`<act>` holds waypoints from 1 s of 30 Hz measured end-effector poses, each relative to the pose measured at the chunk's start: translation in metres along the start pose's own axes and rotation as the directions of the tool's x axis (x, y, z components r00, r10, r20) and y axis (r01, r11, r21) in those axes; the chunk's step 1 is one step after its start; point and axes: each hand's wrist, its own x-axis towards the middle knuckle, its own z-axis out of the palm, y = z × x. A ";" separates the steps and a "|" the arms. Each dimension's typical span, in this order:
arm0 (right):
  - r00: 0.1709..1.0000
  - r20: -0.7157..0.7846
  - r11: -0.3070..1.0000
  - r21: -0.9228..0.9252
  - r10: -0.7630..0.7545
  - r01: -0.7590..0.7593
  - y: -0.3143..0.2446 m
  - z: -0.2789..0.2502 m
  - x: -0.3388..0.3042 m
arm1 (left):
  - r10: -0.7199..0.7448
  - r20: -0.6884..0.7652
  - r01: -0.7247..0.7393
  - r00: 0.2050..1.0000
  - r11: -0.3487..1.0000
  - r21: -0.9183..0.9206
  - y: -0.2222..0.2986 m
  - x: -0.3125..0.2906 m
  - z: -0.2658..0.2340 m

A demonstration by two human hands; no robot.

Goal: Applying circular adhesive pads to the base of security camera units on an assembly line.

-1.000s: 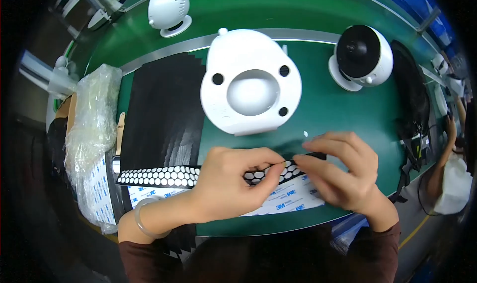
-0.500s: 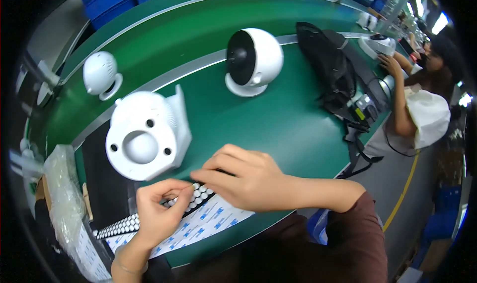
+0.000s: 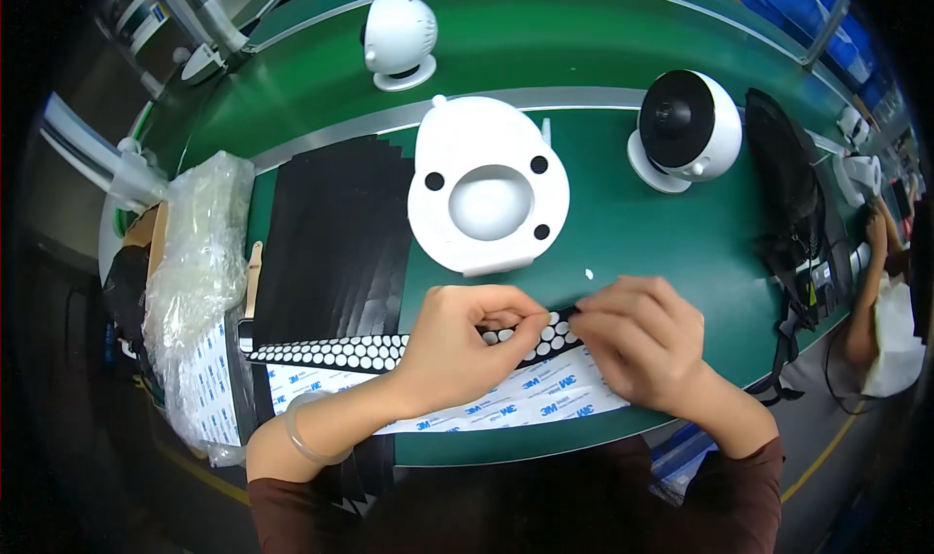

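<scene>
One white-dotted black strip (image 3: 365, 352) lay near the counter's (image 3: 632, 228) front edge, pinched by the left hand (image 3: 459, 345), while the right hand's (image 3: 647, 345) grip was impossible to tell.

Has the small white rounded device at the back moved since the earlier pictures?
Yes, the white rounded device has moved rightward, judged against the white housing with three black spots.

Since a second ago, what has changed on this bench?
The white device on the green surface at the back has moved rightward. The right hand has bunched its fingers by the dotted strip; no clear grab or release shows. The left hand still pinches over it; the white housing and black-faced device stayed put.
</scene>
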 end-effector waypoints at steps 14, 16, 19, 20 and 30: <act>0.995 0.060 0.986 -0.147 -0.075 0.083 -0.008 0.001 -0.001 | 0.017 0.002 -0.017 1.000 0.998 -0.062 -0.004 -0.003 -0.001; 0.996 0.067 0.997 0.033 0.067 -0.069 -0.003 0.004 0.002 | 0.011 0.007 -0.011 1.000 0.999 -0.049 -0.005 -0.003 0.000; 0.984 0.115 0.979 0.139 0.134 -0.150 0.000 0.001 0.008 | -0.006 0.014 0.006 1.000 1.000 -0.020 -0.003 -0.002 -0.001; 0.979 0.136 0.968 0.183 0.150 -0.174 0.001 0.001 0.009 | -0.017 0.015 0.017 1.000 1.000 -0.003 -0.003 -0.002 -0.002; 0.958 0.076 0.889 0.359 0.277 -0.285 -0.006 -0.022 0.044 | -0.203 0.017 0.199 0.979 0.970 0.138 -0.007 0.001 -0.005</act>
